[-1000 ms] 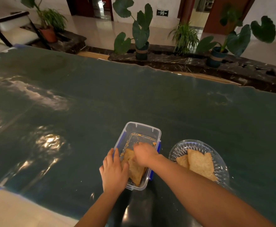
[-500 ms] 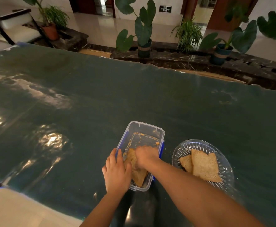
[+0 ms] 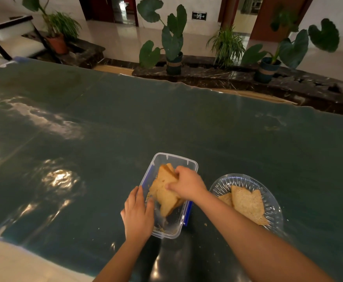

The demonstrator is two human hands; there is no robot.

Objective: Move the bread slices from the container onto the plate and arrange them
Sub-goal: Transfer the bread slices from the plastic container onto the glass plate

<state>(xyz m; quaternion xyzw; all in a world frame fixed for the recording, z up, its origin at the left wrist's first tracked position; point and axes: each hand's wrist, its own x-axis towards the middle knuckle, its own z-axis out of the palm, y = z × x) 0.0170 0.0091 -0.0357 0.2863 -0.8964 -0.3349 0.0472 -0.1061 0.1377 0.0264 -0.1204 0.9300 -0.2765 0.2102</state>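
Observation:
A clear plastic container with blue clips stands on the dark green table near the front edge. My right hand is shut on a stack of bread slices, holding them tilted up above the container. My left hand grips the container's near left wall, fingers curled over the rim. To the right stands a clear ribbed plate with two bread slices lying on it, overlapping.
The table is covered with a shiny dark green sheet. Crumbs lie in the container's bottom and beside it. Potted plants stand on a dark stone ledge beyond the far edge. A white chair stands at the back left.
My right hand has lifted the bread slices up out of the container's bottom; before, they lay flat under it. My left hand stays on the container.

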